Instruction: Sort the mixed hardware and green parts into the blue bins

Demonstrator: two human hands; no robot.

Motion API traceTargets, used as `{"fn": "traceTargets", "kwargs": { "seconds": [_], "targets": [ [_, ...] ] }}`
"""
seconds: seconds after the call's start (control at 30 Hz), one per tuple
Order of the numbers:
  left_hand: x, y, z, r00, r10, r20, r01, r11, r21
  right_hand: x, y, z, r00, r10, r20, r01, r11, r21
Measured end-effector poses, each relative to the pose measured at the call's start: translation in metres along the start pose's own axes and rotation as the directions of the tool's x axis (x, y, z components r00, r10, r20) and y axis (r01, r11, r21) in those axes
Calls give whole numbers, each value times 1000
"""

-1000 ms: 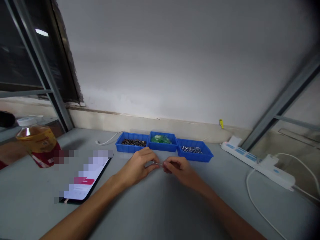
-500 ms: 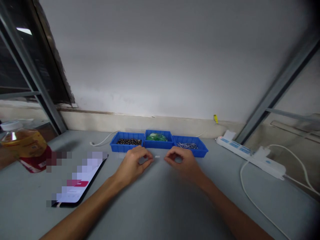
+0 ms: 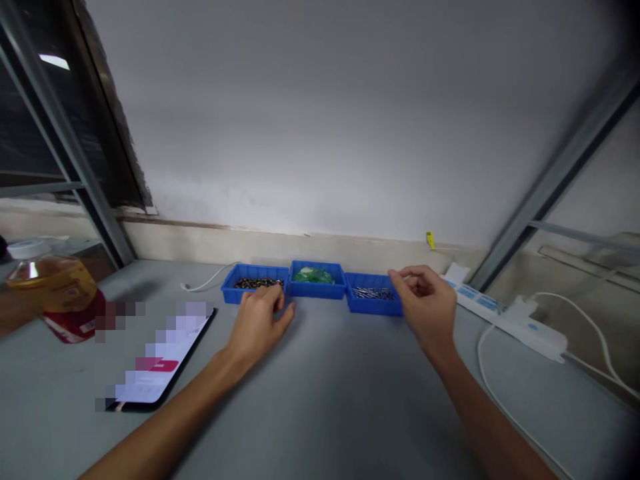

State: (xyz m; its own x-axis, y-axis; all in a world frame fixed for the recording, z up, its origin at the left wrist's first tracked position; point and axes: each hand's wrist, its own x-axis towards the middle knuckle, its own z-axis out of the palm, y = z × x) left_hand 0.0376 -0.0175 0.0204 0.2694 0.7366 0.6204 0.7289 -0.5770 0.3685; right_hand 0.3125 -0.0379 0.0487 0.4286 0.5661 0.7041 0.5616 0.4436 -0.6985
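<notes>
My left hand (image 3: pixel 260 323) is at the front edge of the left blue bin (image 3: pixel 230 293), which holds small dark and brass-coloured metal parts (image 3: pixel 250 283). Its thumb stands apart from the bent fingers, and nothing shows between them. My right hand (image 3: pixel 431 308) is raised at the right end of the right blue bin (image 3: pixel 373 305), where thin silvery metal pieces (image 3: pixel 373 293) lie. Thumb and index finger come together there; anything between them is too small to make out. Between these two bins, the middle blue bin (image 3: pixel 320 289) contains green plastic-looking material (image 3: pixel 314 275).
A phone (image 3: pixel 167 363) with a lit screen lies left of my left forearm. Behind it stands a bottle (image 3: pixel 70 293) with a white cap, near another person's blurred arm (image 3: pixel 17 312). At right are a white power strip (image 3: pixel 530 333) and its cables. A wall closes off the back.
My hands have moved apart: the left shifted slightly left and its pinch loosened, the right went right and up beside the right bin. The small white piece between them no longer shows.
</notes>
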Motion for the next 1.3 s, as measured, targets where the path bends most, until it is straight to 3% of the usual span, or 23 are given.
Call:
{"fn": "traceTargets", "kwargs": {
  "seconds": [0.1,0.2,0.27,0.5,0.67,0.87,1.07,1.3],
  "targets": [
    [2,-4,-2,997,-77,-16,77,997,-3,-20,-1,13,975,-85,204,94,995,-39],
    [-1,-8,4,991,-122,51,124,992,-21,-44,4,30,862,-128,491,181,982,-61],
    [-6,-9,12,986,-111,122,116,993,-34,-60,8,41,818,-88,568,155,985,-71],
    [-20,-12,35,926,35,376,31,985,-167,-83,17,57,798,-2,603,99,987,-128],
    [-21,-15,37,913,27,407,88,961,-262,-81,18,59,759,38,649,49,992,-116],
    [-15,-28,42,928,-198,317,298,903,-310,-74,23,58,772,118,624,-80,993,-89],
    [-12,-38,41,853,-427,301,514,787,-340,-72,33,56,783,225,580,-212,973,-91],
    [-17,-41,38,760,-603,243,645,652,-400,-76,39,56,803,344,487,-333,936,-112]
  ]
}}
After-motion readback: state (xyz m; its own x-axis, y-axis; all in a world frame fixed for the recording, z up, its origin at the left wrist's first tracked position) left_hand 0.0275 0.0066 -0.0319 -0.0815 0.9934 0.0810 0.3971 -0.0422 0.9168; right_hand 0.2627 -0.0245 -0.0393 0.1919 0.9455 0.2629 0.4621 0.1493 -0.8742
